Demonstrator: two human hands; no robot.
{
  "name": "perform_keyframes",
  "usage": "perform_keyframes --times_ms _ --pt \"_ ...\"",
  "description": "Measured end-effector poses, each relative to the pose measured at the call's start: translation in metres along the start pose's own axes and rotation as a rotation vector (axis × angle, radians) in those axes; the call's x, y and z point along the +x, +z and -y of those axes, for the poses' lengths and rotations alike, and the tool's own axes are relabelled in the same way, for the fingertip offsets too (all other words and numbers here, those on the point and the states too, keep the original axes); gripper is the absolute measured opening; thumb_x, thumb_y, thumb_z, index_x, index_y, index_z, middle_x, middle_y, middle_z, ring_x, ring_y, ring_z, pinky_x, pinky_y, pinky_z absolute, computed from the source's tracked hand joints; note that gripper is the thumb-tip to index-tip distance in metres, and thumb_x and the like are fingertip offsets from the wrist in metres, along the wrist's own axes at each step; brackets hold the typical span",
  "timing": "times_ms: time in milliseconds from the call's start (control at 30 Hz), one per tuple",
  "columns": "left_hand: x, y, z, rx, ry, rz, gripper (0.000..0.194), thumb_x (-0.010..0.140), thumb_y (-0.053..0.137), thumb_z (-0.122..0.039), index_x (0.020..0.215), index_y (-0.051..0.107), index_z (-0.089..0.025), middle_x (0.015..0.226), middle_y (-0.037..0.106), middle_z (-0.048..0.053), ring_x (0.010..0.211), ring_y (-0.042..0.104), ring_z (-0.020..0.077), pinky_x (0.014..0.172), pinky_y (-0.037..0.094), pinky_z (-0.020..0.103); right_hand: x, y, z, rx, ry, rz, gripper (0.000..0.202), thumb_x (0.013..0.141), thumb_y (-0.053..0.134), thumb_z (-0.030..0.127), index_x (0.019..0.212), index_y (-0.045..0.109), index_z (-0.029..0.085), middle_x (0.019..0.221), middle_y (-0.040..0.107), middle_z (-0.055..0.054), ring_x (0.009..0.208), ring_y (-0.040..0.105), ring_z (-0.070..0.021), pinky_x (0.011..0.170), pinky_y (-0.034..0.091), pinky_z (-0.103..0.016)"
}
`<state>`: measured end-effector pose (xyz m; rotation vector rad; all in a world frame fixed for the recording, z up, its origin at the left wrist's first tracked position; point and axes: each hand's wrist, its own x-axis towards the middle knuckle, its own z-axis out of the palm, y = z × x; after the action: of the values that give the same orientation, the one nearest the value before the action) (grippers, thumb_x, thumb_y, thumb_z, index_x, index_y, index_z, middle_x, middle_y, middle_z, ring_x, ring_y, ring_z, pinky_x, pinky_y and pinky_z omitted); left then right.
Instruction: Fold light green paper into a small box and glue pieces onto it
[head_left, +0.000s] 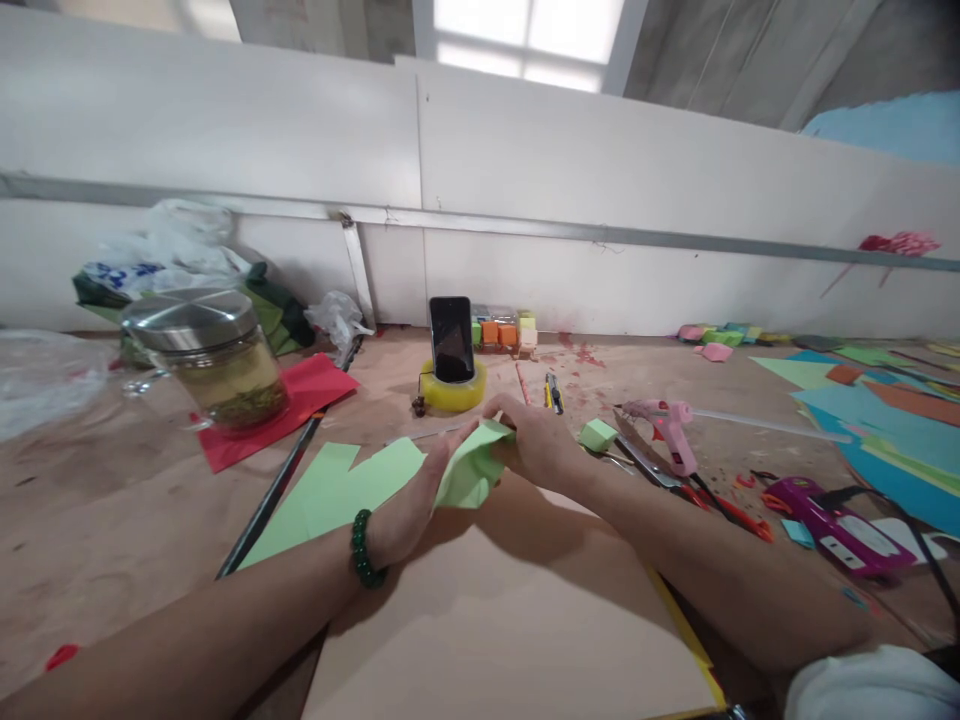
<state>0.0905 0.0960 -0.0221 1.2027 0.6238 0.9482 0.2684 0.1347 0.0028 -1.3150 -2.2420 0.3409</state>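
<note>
The person's left hand [409, 515] and right hand [544, 445] both pinch a folded light green paper [472, 472] in their fingers, over the far end of a big peach sheet [517, 620]. Flat green paper [319, 495] lies by the left hand. A little green paper cube [598, 435] sits near the pink glue gun [679, 440].

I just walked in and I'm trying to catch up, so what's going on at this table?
A person is holding a creased piece of light green paper with the left hand and right hand, above a peach sheet. More green paper lies to the left. To the right are a small green cube and a pink glue gun. A phone stands upright at a yellow tape roll.
</note>
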Motion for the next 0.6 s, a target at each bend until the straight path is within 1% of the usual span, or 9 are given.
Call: perform_keyframes --times_ms 67,133,200,267,300,367,467,533,600 --pt "0.001 -0.004 0.005 -0.005 -0.007 -0.026 0.082 0.076 0.032 -0.082 0.128 0.055 -0.023 0.124 0.062 0.011 0.106 0.059 0.0311 0.094 0.04 0.044 0.003 0.001 -0.004 0.091 0.042 -0.05 0.02 0.07 0.055 0.014 0.089 0.055 0.02 0.059 0.056 0.006 0.052 0.048 -0.0122 0.052 0.03 -0.022" --pt "0.002 -0.006 0.007 0.029 0.032 -0.033 0.085 0.073 0.031 -0.085 0.123 0.058 -0.022 0.124 0.062 0.012 0.106 0.058 0.0312 0.094 0.039 0.044 0.006 0.004 -0.008 0.28 0.113 -0.099 0.013 0.07 0.056 0.017 0.081 0.051 0.021 0.054 0.052 0.007 0.05 0.048 -0.0114 0.05 0.034 -0.021" --pt "0.003 -0.006 0.006 0.114 0.088 -0.046 0.078 0.071 0.046 -0.081 0.12 0.059 -0.021 0.126 0.061 0.012 0.111 0.056 0.0314 0.096 0.038 0.042 0.01 0.007 -0.009 0.529 0.22 -0.106 0.015 0.069 0.059 0.021 0.077 0.047 0.021 0.054 0.053 0.007 0.05 0.051 -0.0114 0.049 0.039 -0.021" --pt "0.004 -0.004 0.003 0.21 0.11 -0.077 0.067 0.068 0.066 -0.065 0.118 0.058 -0.021 0.122 0.063 0.012 0.11 0.056 0.0303 0.094 0.041 0.04 0.011 0.012 -0.007 0.723 0.307 -0.067 0.017 0.069 0.061 0.023 0.076 0.046 0.02 0.056 0.055 0.006 0.05 0.055 -0.0118 0.049 0.044 -0.022" --pt "0.005 -0.002 0.002 0.251 0.105 -0.108 0.06 0.069 0.07 -0.057 0.114 0.059 -0.02 0.116 0.065 0.011 0.105 0.058 0.0291 0.091 0.043 0.039 0.01 0.015 -0.005 0.784 0.325 -0.035 0.015 0.069 0.061 0.023 0.076 0.048 0.02 0.057 0.057 0.005 0.05 0.056 -0.0117 0.049 0.046 -0.022" --pt "0.006 0.0 0.0 0.305 0.077 -0.195 0.043 0.074 0.066 -0.051 0.098 0.063 -0.016 0.098 0.07 0.01 0.091 0.062 0.0259 0.083 0.047 0.037 0.005 0.023 0.002 0.84 0.323 0.018 0.011 0.07 0.06 0.021 0.075 0.051 0.018 0.057 0.059 0.003 0.048 0.057 -0.0108 0.049 0.047 -0.021" --pt "0.008 0.0 0.0 0.32 0.044 -0.284 0.032 0.078 0.056 -0.045 0.073 0.062 -0.015 0.071 0.066 0.005 0.072 0.061 0.0214 0.071 0.048 0.034 -0.004 0.033 0.012 0.909 0.339 0.065 0.013 0.069 0.062 0.02 0.078 0.053 0.018 0.058 0.061 0.003 0.047 0.058 -0.01 0.049 0.048 -0.021" --pt "0.009 -0.002 0.0 0.332 0.037 -0.299 0.025 0.074 0.058 -0.039 0.067 0.059 -0.015 0.064 0.062 0.003 0.066 0.059 0.0188 0.066 0.048 0.032 -0.01 0.034 0.017 0.942 0.345 0.095 0.018 0.07 0.066 0.024 0.082 0.054 0.017 0.061 0.062 0.003 0.049 0.06 -0.0106 0.051 0.05 -0.022" --pt "0.009 -0.004 -0.001 0.368 0.03 -0.341 0.023 0.07 0.061 -0.037 0.063 0.057 -0.016 0.06 0.059 0.0 0.061 0.056 0.0165 0.062 0.047 0.03 -0.012 0.029 0.019 0.936 0.303 0.187 0.022 0.072 0.069 0.031 0.083 0.057 0.017 0.063 0.062 0.002 0.053 0.061 -0.0118 0.052 0.05 -0.022"
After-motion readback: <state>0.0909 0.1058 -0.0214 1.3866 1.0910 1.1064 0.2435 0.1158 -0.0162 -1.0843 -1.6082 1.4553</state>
